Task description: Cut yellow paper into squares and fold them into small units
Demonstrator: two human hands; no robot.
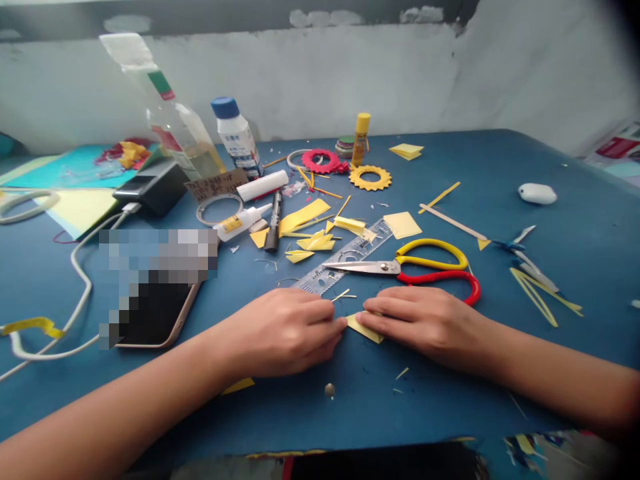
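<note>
Head view: your right fingers (387, 325) are pressing folded pale-yellow paper (368, 331), likely bracing it against blue desk (280, 417); left fingers (327, 329) are touching its tip; both grips unclear.

Two bare forearms (165, 377) end in slim, bare fingers (393, 325).

Soft, even light falls on the table (280, 420), with blurring (and a dark corner) at right.

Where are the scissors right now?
The scissors lie right of centre in the head view, just beyond the right hand, blades over the clear ruler.
</note>
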